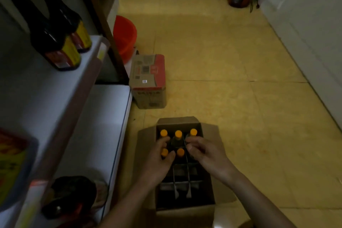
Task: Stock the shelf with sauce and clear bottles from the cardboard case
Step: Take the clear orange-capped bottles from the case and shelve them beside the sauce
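Standing upright in the open cardboard case (185, 216) on the floor, head view: five orange-capped bottles (178, 134). Three were in the far row and two showed in the next row, each in its own divider cell. The nearer cells showed no caps, though they were dim. Long axis of every bottle: vertical, cap up, so the lift was judged to be straight up out of the dividers.

Left hand (159, 157): over the left side of the case, fingers and thumb curled round the neck of the second-row left bottle (164, 152), its cap showing between them.

Right hand (203, 152): over the right side, fingers curled down at the second-row right cell. Whether they held a bottle could not be told, since no cap showed under them.

Second-row middle bottle (180, 152): between the two hands, about equally near to each.

Shelf (55, 98): left of the case and above it, so the left hand was the nearer. Two dark sauce bottles (61, 42) stood on it, labels yellow and red, writing too blurred to read.

Closed box (148, 79), beyond the case: red print and a barcode sticker, unreadable.

Red bucket (125, 37): behind that box.
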`<action>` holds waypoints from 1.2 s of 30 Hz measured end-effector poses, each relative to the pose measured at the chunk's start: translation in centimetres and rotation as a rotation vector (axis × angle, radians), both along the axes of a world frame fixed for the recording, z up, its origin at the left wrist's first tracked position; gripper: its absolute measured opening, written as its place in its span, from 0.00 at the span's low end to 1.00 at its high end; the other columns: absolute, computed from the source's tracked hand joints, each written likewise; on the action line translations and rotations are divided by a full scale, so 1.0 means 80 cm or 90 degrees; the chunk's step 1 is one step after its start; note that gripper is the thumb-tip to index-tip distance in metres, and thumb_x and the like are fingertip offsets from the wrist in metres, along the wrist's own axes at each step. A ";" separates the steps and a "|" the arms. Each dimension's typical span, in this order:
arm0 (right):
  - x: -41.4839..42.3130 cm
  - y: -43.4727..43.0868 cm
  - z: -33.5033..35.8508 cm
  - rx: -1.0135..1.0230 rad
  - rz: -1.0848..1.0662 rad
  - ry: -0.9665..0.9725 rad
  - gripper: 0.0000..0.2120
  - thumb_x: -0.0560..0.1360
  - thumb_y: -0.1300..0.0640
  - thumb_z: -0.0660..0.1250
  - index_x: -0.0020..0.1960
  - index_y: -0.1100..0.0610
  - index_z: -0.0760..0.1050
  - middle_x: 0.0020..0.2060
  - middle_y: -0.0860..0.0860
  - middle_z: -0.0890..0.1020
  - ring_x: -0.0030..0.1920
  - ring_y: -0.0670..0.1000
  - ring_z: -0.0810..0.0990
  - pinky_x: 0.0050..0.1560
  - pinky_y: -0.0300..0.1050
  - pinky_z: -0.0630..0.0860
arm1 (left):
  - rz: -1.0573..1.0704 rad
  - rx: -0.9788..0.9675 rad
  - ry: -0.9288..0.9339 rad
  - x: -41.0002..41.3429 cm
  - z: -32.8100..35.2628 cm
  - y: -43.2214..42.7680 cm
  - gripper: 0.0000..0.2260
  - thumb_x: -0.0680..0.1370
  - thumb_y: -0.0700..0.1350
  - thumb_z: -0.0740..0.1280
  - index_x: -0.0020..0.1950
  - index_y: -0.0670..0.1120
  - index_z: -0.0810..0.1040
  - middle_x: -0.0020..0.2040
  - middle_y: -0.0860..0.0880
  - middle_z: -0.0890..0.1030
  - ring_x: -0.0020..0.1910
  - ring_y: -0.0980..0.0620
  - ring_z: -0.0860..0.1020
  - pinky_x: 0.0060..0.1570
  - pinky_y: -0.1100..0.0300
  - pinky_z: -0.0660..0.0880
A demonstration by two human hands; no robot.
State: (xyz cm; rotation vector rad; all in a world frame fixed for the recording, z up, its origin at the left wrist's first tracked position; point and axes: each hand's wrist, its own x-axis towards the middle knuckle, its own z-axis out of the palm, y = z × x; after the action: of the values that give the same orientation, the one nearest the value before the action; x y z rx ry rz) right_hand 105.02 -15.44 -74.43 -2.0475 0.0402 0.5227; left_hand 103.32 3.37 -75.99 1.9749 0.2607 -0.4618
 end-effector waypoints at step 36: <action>0.074 0.086 -0.245 -0.327 0.317 -0.205 0.13 0.77 0.49 0.70 0.60 0.42 0.74 0.57 0.45 0.82 0.60 0.51 0.79 0.56 0.51 0.76 | -0.142 0.103 -0.050 0.065 -0.161 0.070 0.25 0.82 0.36 0.64 0.77 0.53 0.68 0.65 0.51 0.75 0.62 0.54 0.76 0.61 0.57 0.76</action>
State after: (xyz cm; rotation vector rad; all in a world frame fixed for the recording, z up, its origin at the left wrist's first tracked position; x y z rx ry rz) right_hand 110.94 -8.54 -94.01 -2.6373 -0.5972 0.5100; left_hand 108.51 8.94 -88.89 2.1872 0.0286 -0.5180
